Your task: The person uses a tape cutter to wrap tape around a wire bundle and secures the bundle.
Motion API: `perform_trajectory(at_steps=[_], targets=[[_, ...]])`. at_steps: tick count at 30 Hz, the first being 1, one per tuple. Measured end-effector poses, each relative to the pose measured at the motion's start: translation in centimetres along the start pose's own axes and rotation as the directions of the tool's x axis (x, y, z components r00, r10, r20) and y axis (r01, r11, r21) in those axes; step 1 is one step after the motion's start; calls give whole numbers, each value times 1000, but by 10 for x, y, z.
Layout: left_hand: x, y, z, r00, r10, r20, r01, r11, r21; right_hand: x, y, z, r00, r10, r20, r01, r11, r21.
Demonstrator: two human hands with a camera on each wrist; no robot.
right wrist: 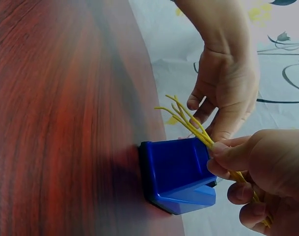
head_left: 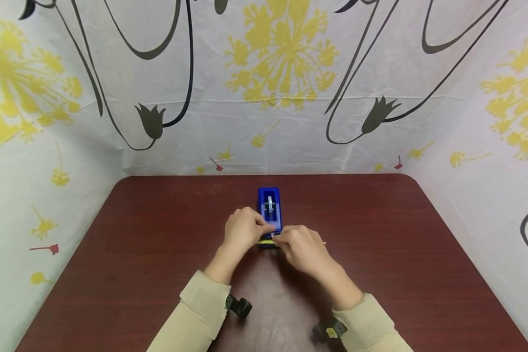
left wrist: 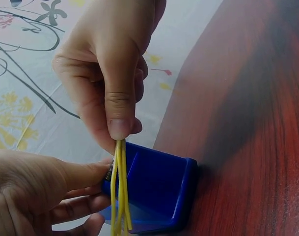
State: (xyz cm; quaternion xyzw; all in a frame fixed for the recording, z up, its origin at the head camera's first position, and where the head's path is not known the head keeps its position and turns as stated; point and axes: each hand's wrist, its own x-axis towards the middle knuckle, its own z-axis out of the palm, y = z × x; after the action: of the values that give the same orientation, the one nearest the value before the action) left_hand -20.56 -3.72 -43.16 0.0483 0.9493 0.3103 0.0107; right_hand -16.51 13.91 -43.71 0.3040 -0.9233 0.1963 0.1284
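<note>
A blue tape dispenser (head_left: 260, 203) stands on the table, its roll (head_left: 270, 208) in the open top. My right hand (head_left: 303, 249) pinches a bundle of thin yellow wires (head_left: 265, 242) between thumb and fingers, right in front of the dispenser's cutter end. The wire ends fan out loosely in the right wrist view, past the dispenser (right wrist: 174, 164). My left hand (head_left: 245, 227) is at the serrated cutter (left wrist: 108, 172), thumb and forefinger pinching at the end of the clear tape there. The tape itself is mostly hidden by the fingers.
The dark red wooden table (head_left: 158, 234) reaches back to a white cloth wall (head_left: 264, 151) with yellow and grey flower prints. Similar cloth hangs on both sides. A black wrist camera (head_left: 239, 306) sits at the left cuff and another (head_left: 330, 330) at the right.
</note>
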Motion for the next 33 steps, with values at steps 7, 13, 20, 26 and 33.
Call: perform_trajectory(at_steps=[7, 13, 20, 26, 33], targets=[[-1, 0, -3, 1000, 7, -5, -7, 1000, 3, -8, 9, 3, 998, -8, 61, 10, 1000, -26], [-6, -4, 1, 997, 48, -66, -48, 999, 1, -12, 15, 1, 999, -42, -27, 43, 998, 44], [-11, -10, 7, 986, 135, -102, -140, 989, -41, -13, 17, 6, 987, -82, -141, 92, 993, 70], [-18, -16, 4, 981, 155, -112, -162, 985, -53, -13, 16, 8, 975, -89, -203, 108, 991, 81], [-31, -21, -2, 962, 236, -140, -240, 971, -12, -12, 14, 8, 959, -127, -253, 163, 978, 130]])
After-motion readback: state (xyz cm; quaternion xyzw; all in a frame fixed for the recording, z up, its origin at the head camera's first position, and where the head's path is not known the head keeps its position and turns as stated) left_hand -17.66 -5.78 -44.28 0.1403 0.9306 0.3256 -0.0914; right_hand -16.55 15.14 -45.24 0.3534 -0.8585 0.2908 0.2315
